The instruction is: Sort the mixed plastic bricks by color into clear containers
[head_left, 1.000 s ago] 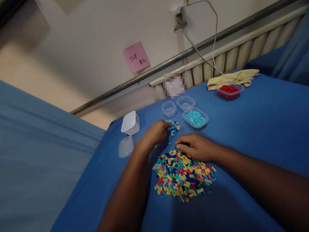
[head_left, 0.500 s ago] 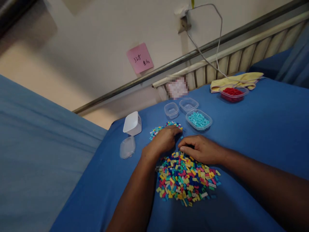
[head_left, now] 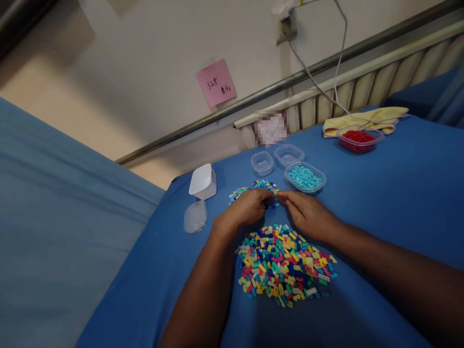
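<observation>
A large heap of small bricks in mixed colours (head_left: 284, 263) lies on the blue cloth in front of me. A smaller heap of mixed bricks (head_left: 253, 187) sits just beyond it. My left hand (head_left: 248, 208) and my right hand (head_left: 308, 212) rest palm down between the two heaps, fingertips nearly meeting at the small heap's near edge. The fingers of both are curled and pinched; what they hold, if anything, is too small to see.
A tub of light blue bricks (head_left: 305, 178), two empty clear tubs (head_left: 262, 163) (head_left: 289, 155), a white tub (head_left: 203, 181) and a clear lid (head_left: 195, 217) stand beyond. A tub of red bricks (head_left: 358, 138) and a yellow cloth (head_left: 366, 118) lie far right. The table edge drops at left.
My right hand has moved forward from the large heap's far edge to meet my left hand at the small heap. The left hand slid slightly right; the small heap is more spread out.
</observation>
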The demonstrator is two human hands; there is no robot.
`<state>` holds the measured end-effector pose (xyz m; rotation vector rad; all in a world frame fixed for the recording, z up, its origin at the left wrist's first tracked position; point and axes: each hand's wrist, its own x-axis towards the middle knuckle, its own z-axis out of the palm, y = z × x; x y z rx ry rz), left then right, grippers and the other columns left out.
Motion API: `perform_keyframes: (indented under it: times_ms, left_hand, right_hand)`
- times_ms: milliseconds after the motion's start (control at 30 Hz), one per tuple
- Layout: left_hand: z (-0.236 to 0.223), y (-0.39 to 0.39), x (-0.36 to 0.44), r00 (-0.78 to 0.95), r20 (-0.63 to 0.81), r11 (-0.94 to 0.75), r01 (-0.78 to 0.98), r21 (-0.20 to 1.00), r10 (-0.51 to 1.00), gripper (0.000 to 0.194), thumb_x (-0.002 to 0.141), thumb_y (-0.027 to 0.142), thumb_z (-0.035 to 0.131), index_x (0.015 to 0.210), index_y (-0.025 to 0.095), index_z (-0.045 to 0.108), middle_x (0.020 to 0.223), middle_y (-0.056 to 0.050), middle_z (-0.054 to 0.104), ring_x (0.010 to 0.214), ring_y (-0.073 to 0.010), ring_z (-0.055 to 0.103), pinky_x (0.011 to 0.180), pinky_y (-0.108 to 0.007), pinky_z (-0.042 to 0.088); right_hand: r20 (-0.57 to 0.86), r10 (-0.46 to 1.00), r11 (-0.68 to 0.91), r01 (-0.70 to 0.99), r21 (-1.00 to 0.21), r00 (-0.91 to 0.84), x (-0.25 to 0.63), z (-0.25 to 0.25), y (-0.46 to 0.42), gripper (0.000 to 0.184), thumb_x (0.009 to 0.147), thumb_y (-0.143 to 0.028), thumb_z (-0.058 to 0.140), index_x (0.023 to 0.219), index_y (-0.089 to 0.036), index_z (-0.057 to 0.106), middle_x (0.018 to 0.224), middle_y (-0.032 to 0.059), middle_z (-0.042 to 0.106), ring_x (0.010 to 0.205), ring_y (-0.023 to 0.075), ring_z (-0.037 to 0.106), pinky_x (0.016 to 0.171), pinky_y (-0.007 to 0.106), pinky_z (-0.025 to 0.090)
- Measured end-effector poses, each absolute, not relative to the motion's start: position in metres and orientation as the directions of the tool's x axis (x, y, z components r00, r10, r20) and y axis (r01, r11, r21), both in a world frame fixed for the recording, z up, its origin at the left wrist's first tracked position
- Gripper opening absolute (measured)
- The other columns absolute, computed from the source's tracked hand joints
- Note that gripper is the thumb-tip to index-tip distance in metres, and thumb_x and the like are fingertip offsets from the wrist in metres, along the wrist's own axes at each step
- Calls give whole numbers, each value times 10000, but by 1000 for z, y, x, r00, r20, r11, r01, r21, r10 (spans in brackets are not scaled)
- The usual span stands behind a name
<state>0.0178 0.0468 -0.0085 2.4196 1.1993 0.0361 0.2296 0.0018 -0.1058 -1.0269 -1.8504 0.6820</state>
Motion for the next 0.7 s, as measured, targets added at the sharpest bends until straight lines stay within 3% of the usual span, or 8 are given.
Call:
perform_keyframes:
  times_ms: [133, 333, 500, 600, 700]
  left_hand:
    - [-5, 48, 14, 588, -118, -506, 768, 393, 800, 489, 879, 18, 510, 1258, 191, 767, 1236, -79, 798, 1092, -213, 737, 979, -335, 568]
    - [-6, 43, 15, 608, -243, -464, 759, 457, 756, 516, 786, -16, 504, 1136, 215, 806, 1174, -47, 812, 1051, -201, 735, 960, -316, 566]
    - [9, 35, -12, 483, -253, -283, 781, 557, 838, 381, 859, 59, 470, 1073, 162, 768, 974, -35, 789, 804, -161, 705, 755, -268, 555]
    - [15, 26, -38, 340, -140, -245, 857, 454, 930, 317, 936, 147, 493, 1089, 173, 769, 989, -44, 790, 855, -187, 710, 763, -283, 533]
    - [8, 14, -57, 310, -116, -259, 910, 323, 944, 280, 973, 195, 528, 1075, 205, 789, 1076, -51, 798, 972, -214, 720, 865, -310, 524]
  right_hand:
    - [448, 844, 535, 412, -738, -295, 228, -109, 2, 408, 1032, -168, 473, 1389, -223, 663, 1321, 148, 771, 1223, 314, 726, 1076, 532, 559]
    - [431, 810, 584, 479, -655, -398, 226, -105, -1, 503, 1019, -155, 471, 1501, -184, 613, 1353, 182, 751, 1254, 345, 698, 1093, 578, 536]
    - [436, 769, 594, 269, -759, -468, 228, -97, -9, 471, 1074, -174, 433, 1515, -247, 581, 1329, 105, 786, 1209, 260, 750, 1057, 484, 587]
    - [437, 798, 566, 268, -779, -414, 229, -95, -10, 407, 1075, -180, 441, 1437, -215, 623, 1265, 111, 808, 1179, 268, 764, 1047, 492, 595]
    - [437, 799, 574, 310, -758, -413, 228, -95, -9, 362, 1062, -178, 462, 1362, -216, 660, 1215, 110, 818, 1146, 288, 769, 1027, 519, 596]
